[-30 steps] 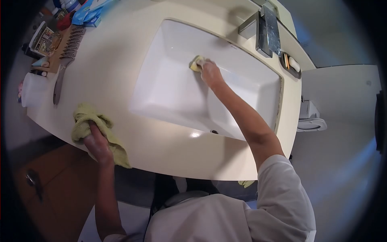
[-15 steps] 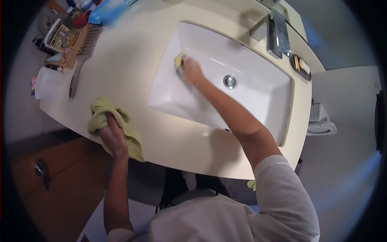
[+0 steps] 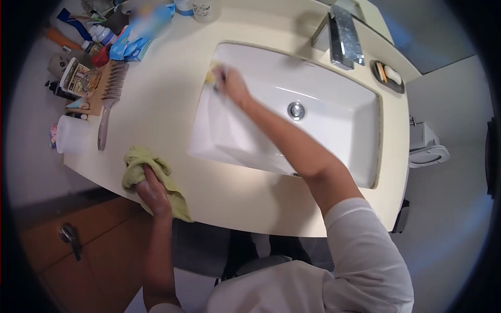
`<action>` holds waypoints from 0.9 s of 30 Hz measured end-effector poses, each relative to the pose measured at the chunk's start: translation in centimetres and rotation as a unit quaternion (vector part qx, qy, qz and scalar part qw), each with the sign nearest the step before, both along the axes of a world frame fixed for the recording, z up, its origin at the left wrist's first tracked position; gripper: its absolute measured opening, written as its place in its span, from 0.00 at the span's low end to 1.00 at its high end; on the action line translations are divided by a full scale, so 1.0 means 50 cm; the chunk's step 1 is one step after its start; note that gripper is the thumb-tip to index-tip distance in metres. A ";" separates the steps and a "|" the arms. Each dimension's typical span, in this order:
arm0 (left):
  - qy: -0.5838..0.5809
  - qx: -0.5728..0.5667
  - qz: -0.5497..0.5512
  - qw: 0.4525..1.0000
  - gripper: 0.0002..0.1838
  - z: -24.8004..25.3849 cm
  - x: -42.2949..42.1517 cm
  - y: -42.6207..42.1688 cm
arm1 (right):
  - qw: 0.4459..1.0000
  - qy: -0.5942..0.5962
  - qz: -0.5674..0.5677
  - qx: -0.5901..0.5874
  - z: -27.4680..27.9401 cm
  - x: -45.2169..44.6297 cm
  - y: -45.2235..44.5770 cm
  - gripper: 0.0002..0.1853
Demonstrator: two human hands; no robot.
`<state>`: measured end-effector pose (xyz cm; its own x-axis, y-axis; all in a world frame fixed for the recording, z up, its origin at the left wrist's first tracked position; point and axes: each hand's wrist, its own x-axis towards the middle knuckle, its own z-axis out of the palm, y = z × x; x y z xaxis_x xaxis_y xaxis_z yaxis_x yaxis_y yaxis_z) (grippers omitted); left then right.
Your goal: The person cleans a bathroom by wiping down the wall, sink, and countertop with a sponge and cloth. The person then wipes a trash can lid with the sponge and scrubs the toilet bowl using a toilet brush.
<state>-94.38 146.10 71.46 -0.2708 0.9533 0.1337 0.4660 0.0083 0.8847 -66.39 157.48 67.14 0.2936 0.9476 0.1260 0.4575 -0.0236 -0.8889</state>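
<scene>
My right hand (image 3: 233,87) is closed on a yellow sponge (image 3: 212,73), somewhat blurred, at the upper left wall of the white sink basin (image 3: 334,128). The round metal drain (image 3: 296,110) shows to the right of my forearm. On the counter at the left, my left hand (image 3: 153,195) grips a crumpled green towel (image 3: 136,166), part of which hangs over the front edge.
A chrome faucet (image 3: 340,44) stands behind the basin, beside a dark soap dish (image 3: 387,77). A hairbrush (image 3: 108,107), a white cup (image 3: 73,134), a blue packet (image 3: 130,44) and several bottles crowd the counter's left end. A toilet (image 3: 428,148) is at the right.
My right hand has moved left with the sponge, from the middle of the basin to its left wall, and the drain has come into view. My left hand still holds the towel.
</scene>
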 end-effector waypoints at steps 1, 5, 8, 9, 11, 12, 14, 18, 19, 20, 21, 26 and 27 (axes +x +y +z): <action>-0.019 -0.007 0.004 1.000 0.23 0.004 0.004 -0.005 | 0.998 -0.055 -0.016 0.032 0.009 0.025 0.044 0.08; -0.007 0.016 -0.004 1.000 0.24 0.018 0.005 -0.006 | 0.994 -0.059 -0.085 0.040 0.015 0.002 0.036 0.06; 0.004 -0.024 -0.012 1.000 0.21 0.001 -0.006 -0.003 | 0.979 -0.104 0.145 -0.097 -0.015 -0.079 -0.099 0.13; 0.036 -0.030 -0.014 0.999 0.22 -0.016 -0.018 0.000 | 0.981 -0.038 0.192 0.007 -0.028 -0.121 -0.162 0.15; 0.069 -0.034 -0.015 0.997 0.23 -0.020 -0.024 0.001 | 0.977 0.074 0.199 0.000 0.040 -0.137 -0.186 0.16; 0.065 -0.031 -0.014 0.997 0.22 -0.016 -0.021 0.001 | 0.988 0.085 0.131 -0.010 0.024 -0.129 -0.154 0.15; 0.069 -0.030 -0.012 0.997 0.22 0.001 -0.004 -0.002 | 0.996 0.083 0.013 0.000 -0.008 -0.087 -0.071 0.12; -0.005 -0.018 -0.018 1.000 0.21 0.018 0.015 -0.006 | 0.936 0.336 -0.106 0.014 0.012 0.039 0.096 0.02; -0.006 -0.028 -0.019 0.999 0.21 0.016 0.010 -0.005 | 0.934 0.340 -0.106 0.014 0.010 0.034 0.092 0.02; -0.005 -0.027 -0.019 0.999 0.21 0.015 0.007 -0.007 | 0.902 0.421 -0.089 0.033 0.009 0.028 0.084 0.02; 0.017 0.006 -0.019 1.000 0.21 0.027 0.019 -0.009 | 0.864 0.497 -0.071 0.051 0.002 0.024 0.077 0.04; 0.089 0.023 -0.029 0.995 0.21 0.002 0.006 0.000 | 0.954 0.295 0.040 0.016 -0.028 -0.036 -0.024 0.02; 0.050 0.033 -0.023 0.998 0.21 -0.004 0.007 0.004 | 0.967 0.245 0.044 0.050 -0.068 -0.001 0.034 0.01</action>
<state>-94.03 146.32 71.26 -0.2101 0.9525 0.2205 0.5504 -0.0712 0.8318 -66.44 159.18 63.76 0.2608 0.9617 0.0839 -0.0223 0.0929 -0.9954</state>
